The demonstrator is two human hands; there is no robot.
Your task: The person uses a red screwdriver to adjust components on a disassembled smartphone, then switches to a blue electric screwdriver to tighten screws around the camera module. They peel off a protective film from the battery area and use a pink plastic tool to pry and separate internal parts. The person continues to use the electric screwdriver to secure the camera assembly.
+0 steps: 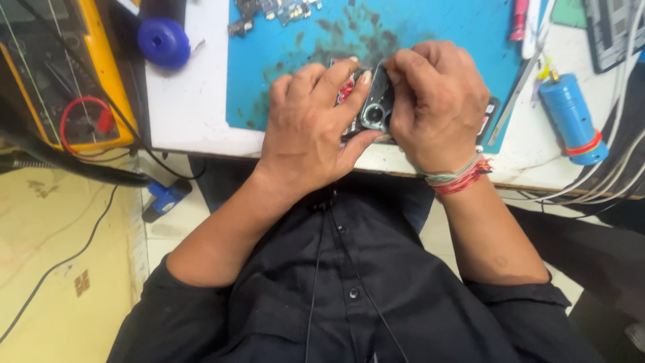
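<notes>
**A cluttered repair bench over a pale floor**

A white, scuffed tabletop (pixel 188 101) is carrying a stained blue rubber work mat (pixel 430 27). A yellow-cased instrument with a red wire loop (pixel 80 87) is sitting at the left edge, beside a round blue plastic spool (pixel 163 42). A blue cylinder with a red band (pixel 572 119) is lying near the right edge, next to pale cables (pixel 621 134). Below, a cream tiled floor (pixel 60 255) is showing, with black cords (pixel 60 265) trailing across it.
</notes>
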